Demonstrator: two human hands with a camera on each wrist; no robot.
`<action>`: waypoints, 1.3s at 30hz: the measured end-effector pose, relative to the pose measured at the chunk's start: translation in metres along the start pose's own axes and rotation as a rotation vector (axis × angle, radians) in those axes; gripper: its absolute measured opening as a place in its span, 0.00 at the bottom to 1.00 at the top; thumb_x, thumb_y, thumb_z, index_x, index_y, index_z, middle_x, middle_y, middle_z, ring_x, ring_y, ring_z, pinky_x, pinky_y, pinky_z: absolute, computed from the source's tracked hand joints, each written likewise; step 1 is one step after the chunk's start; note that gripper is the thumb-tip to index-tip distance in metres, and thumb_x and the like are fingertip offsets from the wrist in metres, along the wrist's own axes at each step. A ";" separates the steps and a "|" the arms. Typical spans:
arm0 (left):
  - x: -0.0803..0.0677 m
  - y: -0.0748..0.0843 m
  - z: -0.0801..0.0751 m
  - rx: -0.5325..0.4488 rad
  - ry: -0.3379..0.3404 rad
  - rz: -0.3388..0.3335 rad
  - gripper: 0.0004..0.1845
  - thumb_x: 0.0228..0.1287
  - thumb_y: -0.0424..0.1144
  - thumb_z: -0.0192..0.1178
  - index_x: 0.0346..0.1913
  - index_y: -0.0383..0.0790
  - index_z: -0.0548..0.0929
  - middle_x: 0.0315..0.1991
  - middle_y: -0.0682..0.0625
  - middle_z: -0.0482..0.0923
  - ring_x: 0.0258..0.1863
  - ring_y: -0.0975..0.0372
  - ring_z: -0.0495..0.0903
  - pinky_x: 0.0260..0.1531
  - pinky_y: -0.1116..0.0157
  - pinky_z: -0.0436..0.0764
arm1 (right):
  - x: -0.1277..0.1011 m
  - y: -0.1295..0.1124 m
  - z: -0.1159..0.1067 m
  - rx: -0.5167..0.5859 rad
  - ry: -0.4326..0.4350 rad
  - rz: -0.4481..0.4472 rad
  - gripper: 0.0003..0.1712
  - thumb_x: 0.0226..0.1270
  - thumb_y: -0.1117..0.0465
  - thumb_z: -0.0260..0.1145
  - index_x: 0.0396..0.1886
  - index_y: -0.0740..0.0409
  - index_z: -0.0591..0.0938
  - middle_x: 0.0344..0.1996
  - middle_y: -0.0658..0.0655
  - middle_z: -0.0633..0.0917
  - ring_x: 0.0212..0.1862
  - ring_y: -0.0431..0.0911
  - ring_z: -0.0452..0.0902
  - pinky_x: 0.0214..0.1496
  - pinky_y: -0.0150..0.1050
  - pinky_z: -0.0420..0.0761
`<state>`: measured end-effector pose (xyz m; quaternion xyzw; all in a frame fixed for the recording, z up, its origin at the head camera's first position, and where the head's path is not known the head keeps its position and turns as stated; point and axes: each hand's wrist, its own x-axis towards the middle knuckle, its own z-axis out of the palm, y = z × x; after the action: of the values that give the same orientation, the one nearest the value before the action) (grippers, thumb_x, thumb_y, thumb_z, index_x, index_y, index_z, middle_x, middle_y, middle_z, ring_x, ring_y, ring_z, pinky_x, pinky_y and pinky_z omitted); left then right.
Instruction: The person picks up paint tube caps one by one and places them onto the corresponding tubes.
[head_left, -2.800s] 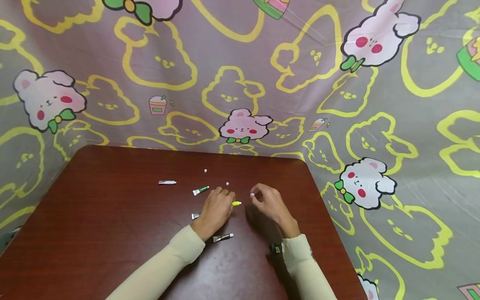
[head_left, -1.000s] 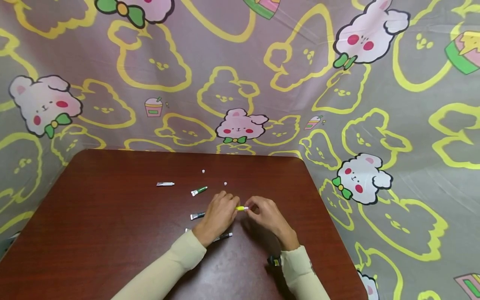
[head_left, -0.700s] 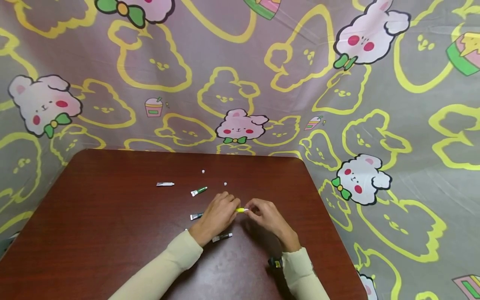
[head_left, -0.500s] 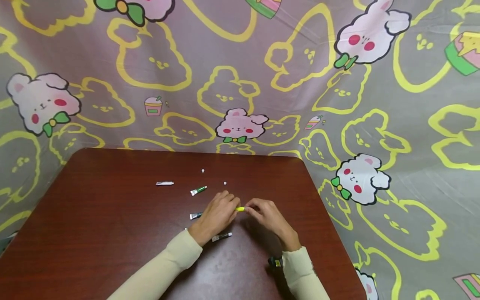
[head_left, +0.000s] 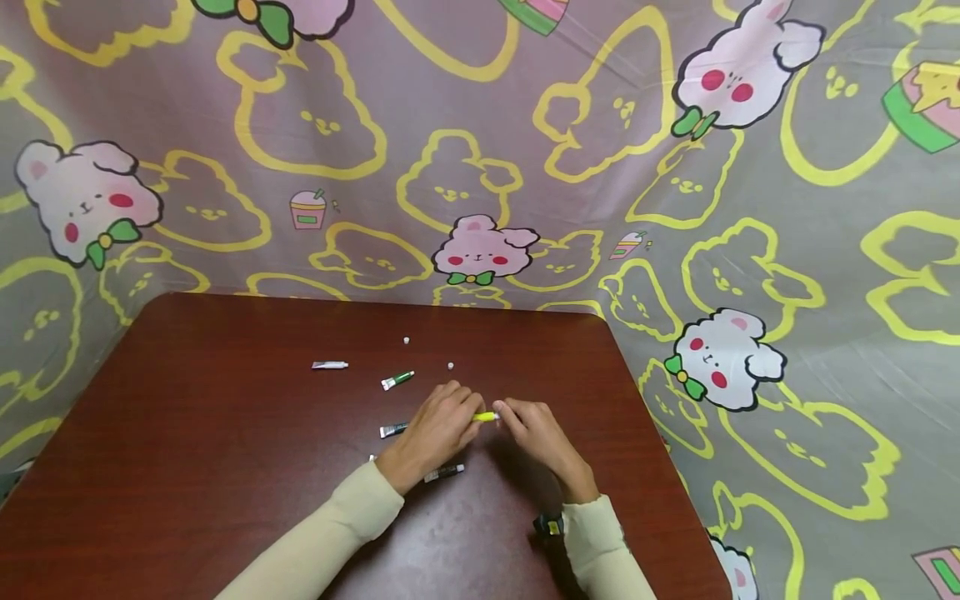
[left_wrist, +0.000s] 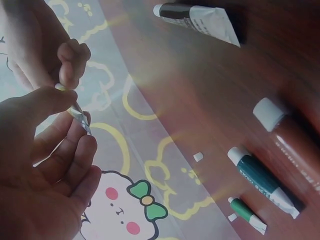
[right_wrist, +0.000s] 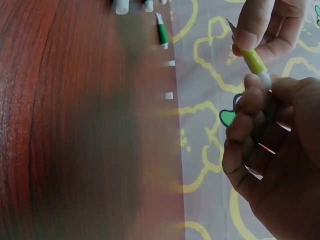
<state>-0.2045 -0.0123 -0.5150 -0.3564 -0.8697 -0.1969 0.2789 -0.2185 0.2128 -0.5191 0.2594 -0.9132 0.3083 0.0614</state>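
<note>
Above the table, my left hand [head_left: 442, 425] grips a small yellow paint tube [head_left: 486, 417] by its crimped end. My right hand [head_left: 538, 433] pinches the white cap [right_wrist: 265, 80] at the tube's other end. The right wrist view shows the cap sitting against the yellow body; fingers hide part of it. Near the left forearm lie a dark teal tube [head_left: 393, 430] and a black tube [head_left: 444, 473]. Farther off is a green tube [head_left: 398, 381]. A brown tube [left_wrist: 295, 145] shows in the left wrist view, mostly hidden by the arm in the head view.
Two loose white caps [head_left: 407, 340] [head_left: 451, 366] lie toward the far side of the brown wooden table [head_left: 225, 467]. A silvery white tube [head_left: 330, 365] is at the left. Patterned cloth [head_left: 480, 100] hangs right behind the table's far and right edges.
Earlier the right hand held a white cap apart from the tube. It moved left and down to the yellow tube's tip, where the cap now sits. Lately the right fingers have shifted on the cap.
</note>
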 end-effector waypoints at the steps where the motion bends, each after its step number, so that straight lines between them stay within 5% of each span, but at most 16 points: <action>1: 0.000 0.000 0.000 -0.002 0.005 0.002 0.10 0.60 0.36 0.77 0.37 0.44 0.84 0.32 0.53 0.82 0.37 0.58 0.77 0.40 0.60 0.77 | 0.000 0.000 0.000 0.002 0.003 0.012 0.21 0.86 0.58 0.61 0.24 0.48 0.80 0.19 0.40 0.72 0.23 0.32 0.65 0.28 0.30 0.68; 5: 0.000 0.001 0.000 -0.017 0.009 0.002 0.09 0.60 0.35 0.77 0.38 0.44 0.85 0.32 0.53 0.82 0.37 0.58 0.77 0.39 0.61 0.77 | -0.002 0.000 0.001 0.026 0.035 0.039 0.21 0.86 0.58 0.61 0.24 0.51 0.77 0.20 0.41 0.70 0.23 0.34 0.64 0.29 0.30 0.67; 12: -0.001 0.002 0.000 -0.016 0.008 -0.004 0.09 0.61 0.36 0.77 0.40 0.43 0.86 0.33 0.53 0.84 0.36 0.59 0.78 0.39 0.61 0.78 | -0.004 -0.002 0.001 0.187 0.113 0.074 0.05 0.78 0.59 0.72 0.38 0.53 0.87 0.29 0.48 0.87 0.30 0.35 0.77 0.35 0.32 0.79; 20: 0.000 0.000 0.001 -0.029 0.023 -0.026 0.10 0.60 0.36 0.78 0.39 0.44 0.86 0.34 0.54 0.84 0.37 0.59 0.78 0.40 0.60 0.79 | -0.008 -0.001 -0.006 0.375 0.069 0.140 0.06 0.70 0.64 0.78 0.44 0.56 0.90 0.36 0.55 0.91 0.38 0.46 0.85 0.41 0.37 0.86; 31: 0.001 0.001 0.000 -0.049 0.029 -0.008 0.09 0.62 0.35 0.78 0.40 0.43 0.86 0.35 0.53 0.85 0.37 0.59 0.78 0.42 0.60 0.80 | -0.009 0.001 -0.007 0.295 0.054 0.152 0.03 0.75 0.61 0.75 0.41 0.56 0.90 0.35 0.50 0.91 0.36 0.47 0.84 0.41 0.34 0.83; 39: 0.003 0.001 0.000 -0.088 0.019 -0.012 0.09 0.64 0.35 0.77 0.42 0.42 0.87 0.36 0.53 0.85 0.38 0.59 0.78 0.44 0.60 0.81 | -0.006 -0.001 -0.005 0.203 0.088 0.096 0.13 0.79 0.57 0.71 0.30 0.53 0.86 0.23 0.46 0.79 0.27 0.42 0.72 0.31 0.30 0.71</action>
<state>-0.2054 -0.0098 -0.5125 -0.3612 -0.8597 -0.2397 0.2700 -0.2133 0.2179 -0.5162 0.2063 -0.8851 0.4128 0.0601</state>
